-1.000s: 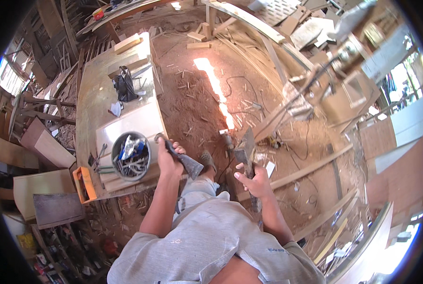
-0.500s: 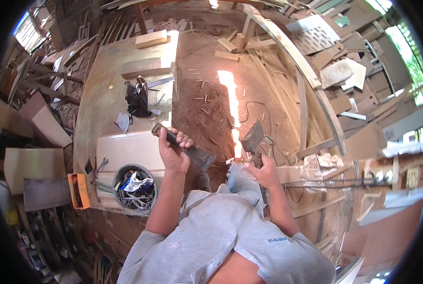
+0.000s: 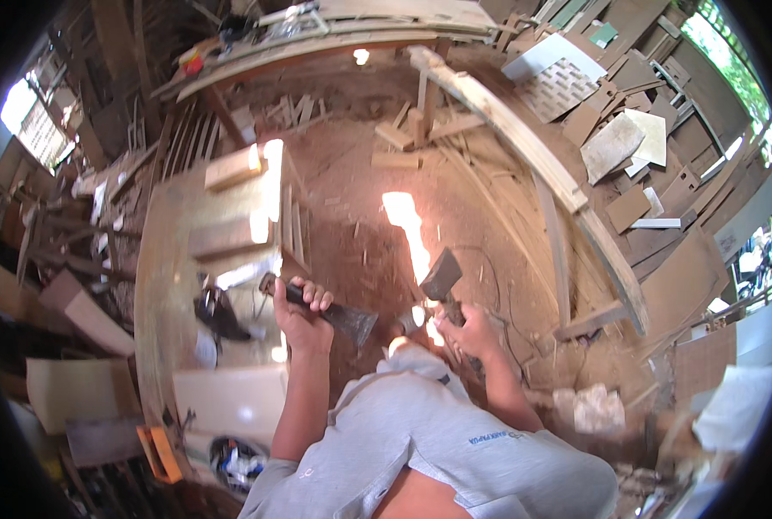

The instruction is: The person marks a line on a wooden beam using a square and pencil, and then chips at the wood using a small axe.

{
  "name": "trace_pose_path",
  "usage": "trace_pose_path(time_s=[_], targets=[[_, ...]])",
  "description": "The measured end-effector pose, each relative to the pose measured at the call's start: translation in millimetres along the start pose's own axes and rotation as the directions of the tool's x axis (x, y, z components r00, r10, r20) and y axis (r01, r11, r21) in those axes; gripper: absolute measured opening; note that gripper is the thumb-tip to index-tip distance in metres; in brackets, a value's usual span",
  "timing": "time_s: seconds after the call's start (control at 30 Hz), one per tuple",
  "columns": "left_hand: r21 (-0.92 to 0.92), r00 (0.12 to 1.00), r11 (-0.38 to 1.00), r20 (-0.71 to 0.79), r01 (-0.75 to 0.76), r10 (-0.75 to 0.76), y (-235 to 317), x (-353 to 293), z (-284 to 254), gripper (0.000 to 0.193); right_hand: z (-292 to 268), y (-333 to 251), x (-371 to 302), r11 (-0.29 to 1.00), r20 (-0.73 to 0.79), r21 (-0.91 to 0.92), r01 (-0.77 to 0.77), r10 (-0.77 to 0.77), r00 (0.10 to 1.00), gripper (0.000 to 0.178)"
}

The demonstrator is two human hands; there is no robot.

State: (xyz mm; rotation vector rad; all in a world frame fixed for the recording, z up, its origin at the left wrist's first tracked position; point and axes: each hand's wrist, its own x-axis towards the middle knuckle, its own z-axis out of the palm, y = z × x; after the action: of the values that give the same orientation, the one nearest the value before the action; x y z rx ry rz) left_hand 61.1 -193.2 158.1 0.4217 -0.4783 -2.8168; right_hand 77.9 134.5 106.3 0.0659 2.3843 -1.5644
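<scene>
left hand (image 3: pixel 304 322): moved from bucket (image 3: pixel 214 458) toward black bag (image 3: pixel 220 313) | bucket: now partly hidden

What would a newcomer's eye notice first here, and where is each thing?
Probably the bright strip of light on the floor, near the picture's middle. Then the flat blade in the left hand and the hammer-like tool in the right hand. An orange thing shows at lower left.

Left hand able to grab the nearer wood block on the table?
Likely not: the left hand grips a broad-bladed tool, and the nearer wood block lies farther ahead on the table.
</scene>
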Motion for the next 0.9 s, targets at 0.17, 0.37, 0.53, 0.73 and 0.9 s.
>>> trace_pose_path(time_s=[0.17, 0.37, 0.53, 0.73, 0.9], targets=[[0.239, 0.997, 0.971, -0.083, 0.020, 0.000, -75, 137, 37, 0.035, -66, -36, 116, 0.999, -0.013, -0.002, -0.043, 0.043, 0.999, 0.051], [0.514, 0.992, 0.858, 0.096, 0.023, -0.084, -191, 246, 130, 0.030, -156, -2, 192, 0.996, -0.161, 0.018, -0.085, 0.087, 0.983, 0.050], [0.755, 0.928, 0.654, 0.205, 0.051, -0.310, -307, 317, 172, 0.023, -223, 51, 210, 0.922, -0.349, 0.257, -0.289, 0.367, 0.863, 0.045], [0.891, 0.547, 0.143, 0.383, -0.431, -0.744, -474, 408, 161, 0.021, -295, 151, 200, 0.816, -0.557, 0.371, -0.444, 0.578, 0.597, 0.032], [0.595, 0.201, 0.025, 0.310, -0.803, -0.929, -643, 464, 175, 0.041, -354, 170, 222, 0.574, -0.595, 0.526, -0.628, 0.776, 0.211, 0.041]])
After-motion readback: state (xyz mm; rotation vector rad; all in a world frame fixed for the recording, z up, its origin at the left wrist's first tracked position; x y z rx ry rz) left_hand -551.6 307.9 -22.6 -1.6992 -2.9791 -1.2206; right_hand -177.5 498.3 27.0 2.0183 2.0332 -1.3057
